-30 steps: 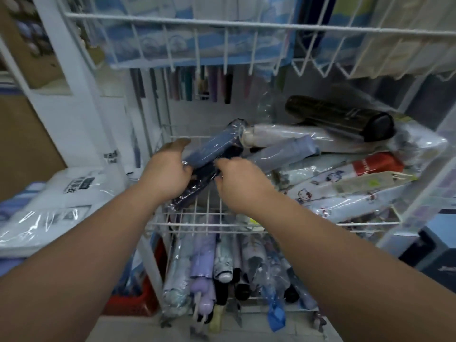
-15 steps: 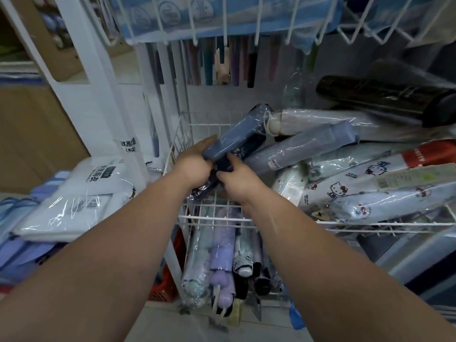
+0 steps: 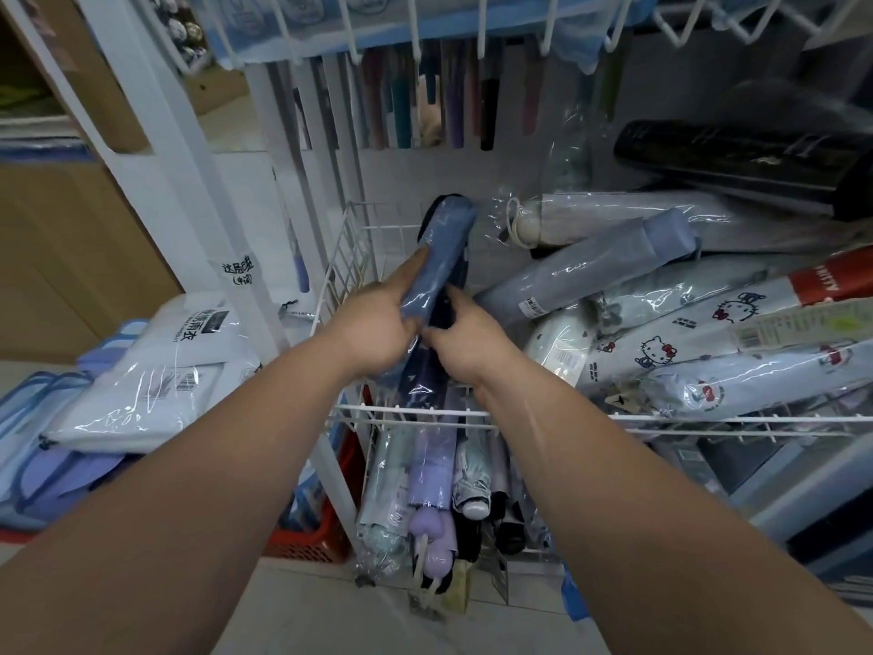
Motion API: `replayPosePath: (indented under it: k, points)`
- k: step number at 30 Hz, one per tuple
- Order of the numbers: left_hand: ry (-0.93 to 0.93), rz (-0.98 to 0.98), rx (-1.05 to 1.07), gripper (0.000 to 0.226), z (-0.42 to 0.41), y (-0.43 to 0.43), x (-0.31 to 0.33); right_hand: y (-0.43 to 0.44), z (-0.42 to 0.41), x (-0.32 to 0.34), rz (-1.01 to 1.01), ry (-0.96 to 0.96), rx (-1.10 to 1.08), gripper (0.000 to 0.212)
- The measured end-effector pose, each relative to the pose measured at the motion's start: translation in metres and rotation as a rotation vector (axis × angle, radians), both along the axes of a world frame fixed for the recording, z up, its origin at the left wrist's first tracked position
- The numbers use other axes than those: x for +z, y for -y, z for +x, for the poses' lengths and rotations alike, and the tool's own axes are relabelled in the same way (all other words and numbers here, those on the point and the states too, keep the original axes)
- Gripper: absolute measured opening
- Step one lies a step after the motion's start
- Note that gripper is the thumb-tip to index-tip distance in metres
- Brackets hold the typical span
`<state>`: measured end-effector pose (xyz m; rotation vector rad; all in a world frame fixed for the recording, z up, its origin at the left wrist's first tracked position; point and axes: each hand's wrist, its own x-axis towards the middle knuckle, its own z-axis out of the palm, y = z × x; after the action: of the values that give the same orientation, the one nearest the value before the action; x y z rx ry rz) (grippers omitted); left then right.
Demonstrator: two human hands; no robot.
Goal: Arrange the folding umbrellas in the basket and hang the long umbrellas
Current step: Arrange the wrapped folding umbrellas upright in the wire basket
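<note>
Slate-blue folding umbrella (image 3: 444,248), clear-wrapped, tip toward 1 o'clock, over wire basket (image 3: 349,257); left hand (image 3: 373,328) wraps it; right hand (image 3: 467,338) pinches navy umbrella (image 3: 425,380) beneath.

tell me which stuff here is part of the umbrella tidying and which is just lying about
Job: blue folding umbrella in the left hand; navy folding umbrella in the right hand; wire basket; piled folding umbrellas; hung umbrellas below.
Lying about: bagged raincoats; red crate.

White clear-wrapped raincoat packs (image 3: 156,371) lie at left on blue folded bags (image 3: 42,470); a red plastic crate (image 3: 307,543) sits nearer.
</note>
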<state>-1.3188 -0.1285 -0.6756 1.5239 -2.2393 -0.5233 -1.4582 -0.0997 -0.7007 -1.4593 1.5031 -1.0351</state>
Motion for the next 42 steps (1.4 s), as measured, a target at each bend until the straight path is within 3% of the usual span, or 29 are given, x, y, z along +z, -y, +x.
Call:
replayPosePath:
  k: [5,7,10,15,19,22,24,27,33,37,42]
  points:
    - [-0.066,-0.002,0.109,0.067,0.013,-0.014,-0.010,-0.003,0.002,0.001,0.041,-0.003,0.027,0.074]
    - [-0.006,0.019,0.141,0.061,0.013,-0.017,-0.011,-0.004,0.002,0.002,0.045,-0.025,0.016,0.077]
    - [0.150,0.038,0.142,0.057,0.009,-0.022,-0.004,-0.004,0.003,0.004,0.038,-0.073,-0.001,0.076]
    - [0.368,0.071,0.038,0.070,0.008,-0.029,0.009,-0.002,0.001,0.003,0.044,-0.161,0.010,0.070]
    - [0.551,-0.047,0.011,0.043,0.006,-0.035,0.015,-0.001,0.002,0.003,0.027,-0.185,-0.007,0.058]
    - [0.925,-0.188,0.102,0.043,0.003,-0.040,0.020,0.000,0.008,0.004,-0.011,-0.205,0.019,0.055]
    - [1.062,-0.235,0.147,0.047,0.005,-0.040,0.021,0.002,0.012,0.008,-0.020,-0.241,0.075,0.056]
    - [1.037,-0.165,0.187,0.044,0.012,-0.037,0.024,0.000,0.013,0.013,0.001,-0.318,0.166,0.063]
    - [0.964,-0.120,0.181,0.032,0.014,-0.039,0.024,-0.010,0.010,0.015,0.084,-0.296,0.254,0.084]
    - [0.936,-0.183,0.121,0.027,0.018,-0.046,0.021,-0.016,0.008,0.023,0.027,-0.250,0.178,0.065]
    - [0.658,-0.306,0.105,0.038,0.005,-0.053,0.019,-0.033,-0.022,0.049,-0.183,-0.401,-0.034,0.036]
